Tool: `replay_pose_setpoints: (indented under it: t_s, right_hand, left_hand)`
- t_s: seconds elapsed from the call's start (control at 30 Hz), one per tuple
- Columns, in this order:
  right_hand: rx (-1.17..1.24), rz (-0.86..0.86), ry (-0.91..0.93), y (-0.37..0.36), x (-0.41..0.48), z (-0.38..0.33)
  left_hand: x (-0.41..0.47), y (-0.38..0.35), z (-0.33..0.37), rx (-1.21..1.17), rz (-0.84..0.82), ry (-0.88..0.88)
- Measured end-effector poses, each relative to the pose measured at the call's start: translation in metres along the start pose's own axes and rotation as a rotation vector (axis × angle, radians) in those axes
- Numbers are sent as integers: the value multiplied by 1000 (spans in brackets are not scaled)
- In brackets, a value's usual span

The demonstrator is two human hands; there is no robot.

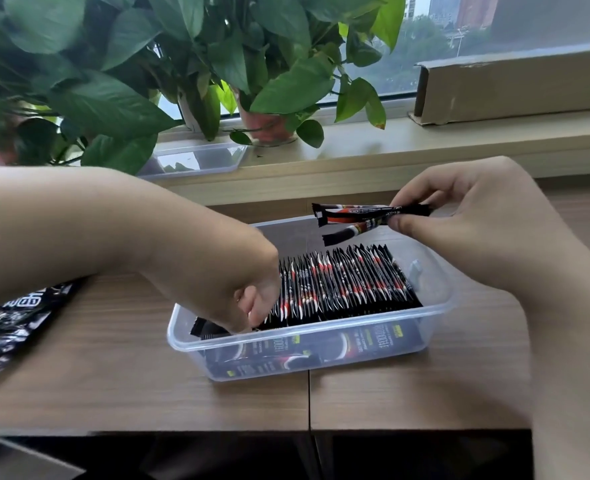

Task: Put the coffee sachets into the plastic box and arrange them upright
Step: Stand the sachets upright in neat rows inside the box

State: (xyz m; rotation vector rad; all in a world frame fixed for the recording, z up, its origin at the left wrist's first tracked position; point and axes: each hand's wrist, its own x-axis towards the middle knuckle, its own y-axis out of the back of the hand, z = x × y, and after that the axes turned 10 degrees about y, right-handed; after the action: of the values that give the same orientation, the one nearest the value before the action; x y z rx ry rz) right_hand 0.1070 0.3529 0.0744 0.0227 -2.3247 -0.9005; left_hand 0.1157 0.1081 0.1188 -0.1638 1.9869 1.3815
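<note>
The plastic box [440,289] held a packed row of upright coffee sachets [349,285]. The right hand [477,223] pinched loose sachets [355,216] above it; the left hand [248,299] reached inside, grasp unclear.

We can read only one word: "BLACK", in small white letters on the top sachet [355,212] held above the plastic box [307,342]. Print on the packed sachets [349,285] inside it and on the black bag [16,320] left of it is too blurred for us.
</note>
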Motion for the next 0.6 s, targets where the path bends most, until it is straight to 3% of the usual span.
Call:
replay_pose_setpoints:
  t_s: [0.2,0.4,0.53,0.6]
  right_hand:
    - [-15,0,9,-2,0,0]
    - [-20,8,11,-4,2,1]
    - [-18,14,15,-5,2,2]
    - [-19,14,20,-5,2,1]
  left_hand:
    - [13,-15,1,-201,25,68]
    - [6,-11,9,-276,-78,114]
    - [28,-7,31,-306,-109,354]
    - [39,-16,28,-236,-153,383]
